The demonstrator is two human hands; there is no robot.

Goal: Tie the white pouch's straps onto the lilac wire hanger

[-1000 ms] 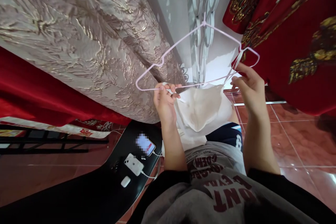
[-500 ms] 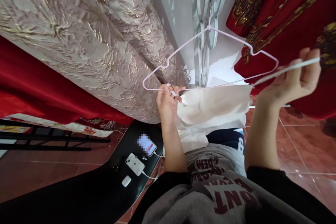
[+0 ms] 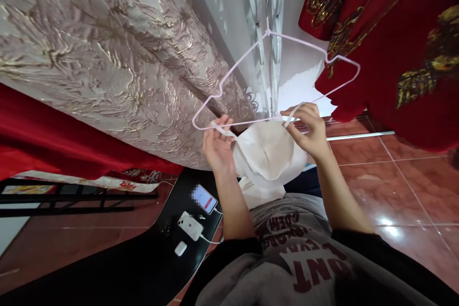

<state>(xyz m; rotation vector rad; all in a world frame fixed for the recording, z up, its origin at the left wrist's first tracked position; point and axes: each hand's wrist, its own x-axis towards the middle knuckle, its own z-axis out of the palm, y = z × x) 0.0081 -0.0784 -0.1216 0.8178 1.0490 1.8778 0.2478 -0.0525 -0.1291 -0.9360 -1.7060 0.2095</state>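
A thin pink clothes hanger (image 3: pixel 241 61) hangs before the wall, its lower bar level with both hands. My left hand (image 3: pixel 219 146) is at the bar's left part, fingers curled around a narrow white strap (image 3: pixel 224 131) of a white garment. This white garment (image 3: pixel 267 150) hangs bunched between the hands, just below the bar; its exact kind is not clear. At the bar's right part, my right hand (image 3: pixel 309 129) has thumb and fingers closed on another white strap (image 3: pixel 294 112), which loops over the fingers. Whether the straps go around the bar is hard to see.
Cream and gold brocade cloth (image 3: pixel 136 62) hangs at the left, red gold-trimmed cloth (image 3: pixel 394 57) at the right. White metal rails (image 3: pixel 276 52) stand behind the hanger. Two phones, one a white phone (image 3: pixel 190 225), and a small white case (image 3: pixel 180 248) lie on a black bench (image 3: pixel 118 253).
My right hand has come inward and left from the far right, bringing its strap to the hanger's bar. The garment is now bunched narrower. My left hand stays near the bar's left end.
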